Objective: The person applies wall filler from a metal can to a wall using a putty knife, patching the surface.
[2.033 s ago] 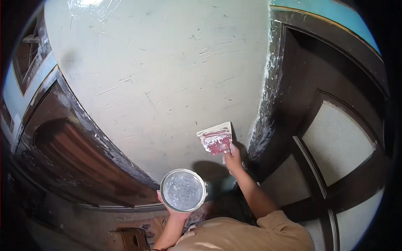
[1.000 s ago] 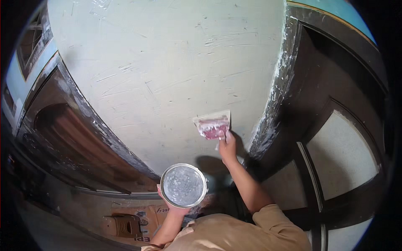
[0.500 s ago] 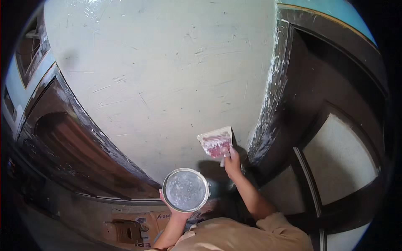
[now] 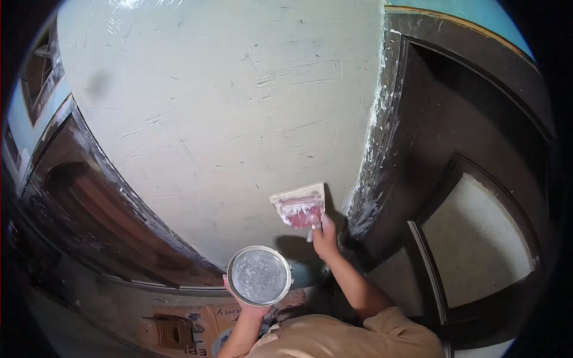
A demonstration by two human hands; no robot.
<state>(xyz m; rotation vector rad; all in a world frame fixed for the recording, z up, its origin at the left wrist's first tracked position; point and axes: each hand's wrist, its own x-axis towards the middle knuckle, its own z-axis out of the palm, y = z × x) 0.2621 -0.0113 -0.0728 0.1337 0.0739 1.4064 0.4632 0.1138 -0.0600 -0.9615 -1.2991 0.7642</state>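
My right hand [image 4: 326,237] is closed around a wide putty knife [image 4: 300,207], its red body smeared with white filler. The blade's pale upper edge lies at the lower part of the cream wall [image 4: 239,119]; whether it touches cannot be told. Lower and to the left, my left hand [image 4: 253,309] supports a round metal tin [image 4: 259,275] from beneath. Its round grey face, mottled with whitish residue inside a raised rim, points up at me. Most of the left fingers are hidden under the tin.
Dark doors stand on both sides, a brown one [image 4: 89,197] at left and one with pale panels [image 4: 477,238] at right. White smears mark the right door frame [image 4: 376,143]. A brown plastic stool [image 4: 167,331] and printed cardboard [image 4: 224,316] are on the floor.
The whole view has shifted a little, so the wall and door frames sit further left. The putty knife and the tin also appear slightly further left and lower; both grips are unchanged.
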